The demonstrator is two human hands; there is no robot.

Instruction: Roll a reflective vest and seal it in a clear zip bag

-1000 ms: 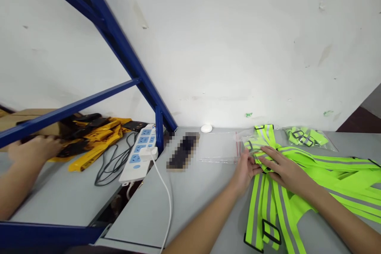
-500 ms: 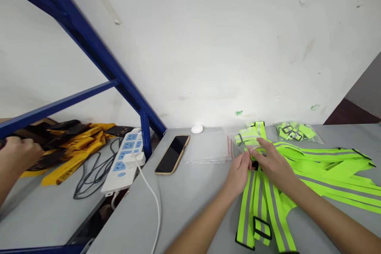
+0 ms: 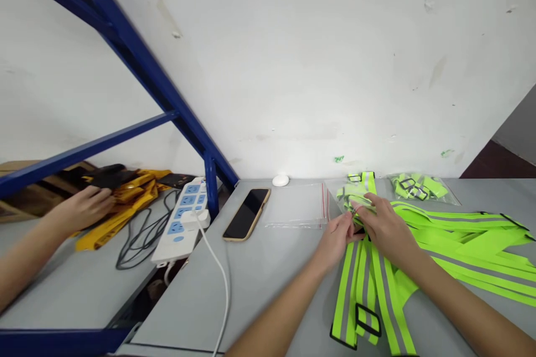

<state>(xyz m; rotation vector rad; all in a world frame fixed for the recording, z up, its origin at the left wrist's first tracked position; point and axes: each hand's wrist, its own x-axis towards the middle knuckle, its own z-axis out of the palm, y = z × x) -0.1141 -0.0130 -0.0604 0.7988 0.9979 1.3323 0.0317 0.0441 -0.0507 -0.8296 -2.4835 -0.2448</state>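
My left hand [image 3: 335, 239] and my right hand [image 3: 387, 232] meet at a clear zip bag [image 3: 344, 194], fingers pinched along its near edge. Inside the bag a folded neon-yellow reflective strap shows through the plastic. Under and in front of my hands lie several loose reflective straps [image 3: 387, 295] with grey stripes and black buckles. More of the same straps [image 3: 469, 240] spread to the right, beneath my right forearm. A second bag [image 3: 421, 187], also holding a strap, lies flat by the wall. To the left are flat clear bags [image 3: 295, 203] with red seal lines.
A phone [image 3: 247, 215], a white round object [image 3: 280, 180] and a power strip [image 3: 182, 223] with a white cable are on the left. Past a blue metal frame [image 3: 211, 184], another person's hand [image 3: 90, 209] touches black and yellow goods.
My fingers stay at the bag's near edge, with slight shifts. The view has moved a little. At the far left, the other person's hand has reached right over the black and yellow goods.
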